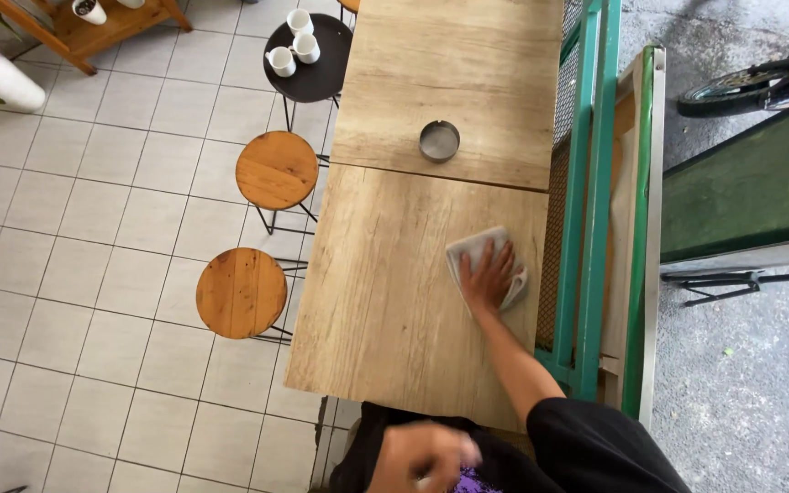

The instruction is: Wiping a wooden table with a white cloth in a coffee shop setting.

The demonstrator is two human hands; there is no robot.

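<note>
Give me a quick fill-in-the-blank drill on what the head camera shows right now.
1. The right hand presses a grey ____ flat on the wooden table.
2. The round metal ashtray sits ____ the hand, apart from it.
3. Left of the table stand two round wooden ____.

Missing words: cloth; beyond; stools.

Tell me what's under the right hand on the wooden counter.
The right hand lies flat on a grey cloth, which rests on the wooden counter. The cloth's edges show around the fingers; the part beneath the palm and the counter below it are covered.
</note>
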